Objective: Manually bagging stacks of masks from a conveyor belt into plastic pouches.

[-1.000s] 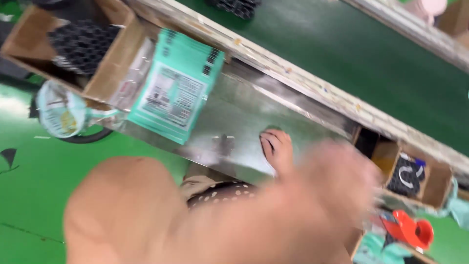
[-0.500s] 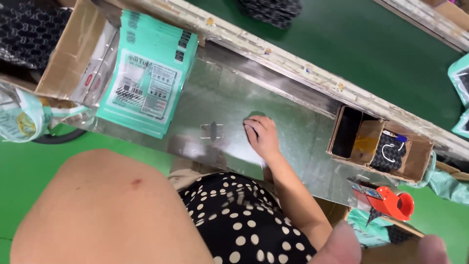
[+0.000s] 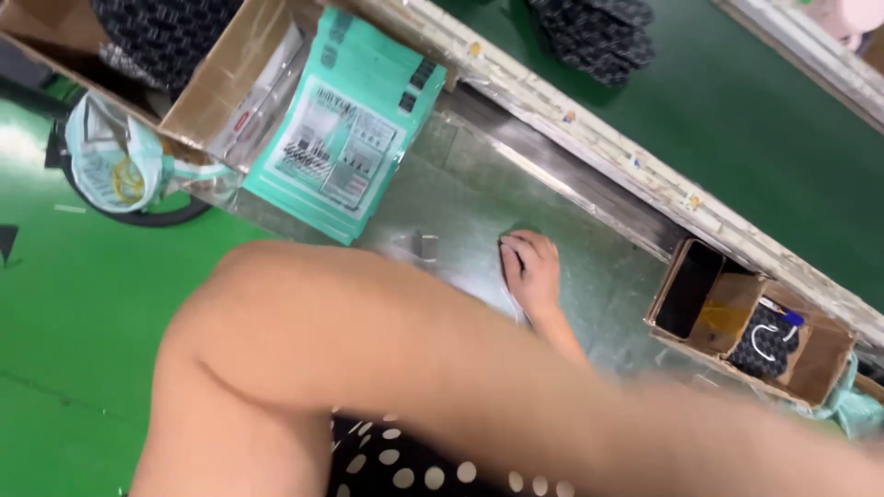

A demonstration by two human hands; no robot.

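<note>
Table bears one hand, flat, fingers loosely together, empty, right of the teal packets. Which hand, and the other's state, I cannot tell.

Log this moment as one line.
right hand flat on table | left hand unseen | pouches beside box

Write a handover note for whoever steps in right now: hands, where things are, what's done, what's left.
Right hand: open, flat on the metal table, holding nothing.
Left hand: out of view; the left arm crosses the frame, blurred.
Things: teal pouches stacked on the table's far-left end beside a cardboard box; a small open box sits on the right.
Done: nothing in hand.
Left: pouches untouched.
</note>
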